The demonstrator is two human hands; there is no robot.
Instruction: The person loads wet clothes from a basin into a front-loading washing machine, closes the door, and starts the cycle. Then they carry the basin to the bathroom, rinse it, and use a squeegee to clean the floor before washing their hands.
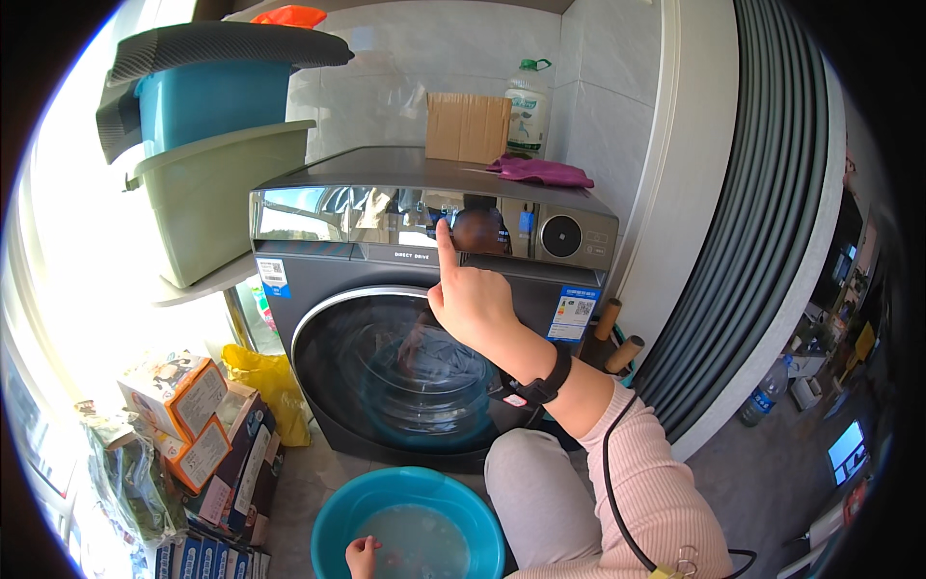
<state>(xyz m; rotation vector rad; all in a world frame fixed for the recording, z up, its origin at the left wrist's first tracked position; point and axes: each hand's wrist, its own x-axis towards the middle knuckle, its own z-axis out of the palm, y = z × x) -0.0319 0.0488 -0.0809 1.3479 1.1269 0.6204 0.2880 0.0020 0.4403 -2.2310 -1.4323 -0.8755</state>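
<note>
My right hand [474,300] has its index finger stretched out at the glossy control panel [376,224] of a dark front-loading washing machine [521,275]; the other fingers are curled and hold nothing. The fingertip overlaps the panel just under lit digits; whether it touches cannot be told. A round dial [562,236] sits to its right. Below, the round glass door [391,362] is closed. My left hand [360,557] is partly in view at the bottom edge, its fingers curled, above a blue plastic basin [336,499] of cloudy water. Whether it holds anything cannot be made out.
A cardboard box [466,128], a large plastic jug [527,108] and a purple cloth [542,172] rest on the machine. Stacked storage tubs [224,195] stand left. Below them are a yellow plastic bag [271,391] and boxes [192,405]. A grey folding door [738,217] is at right.
</note>
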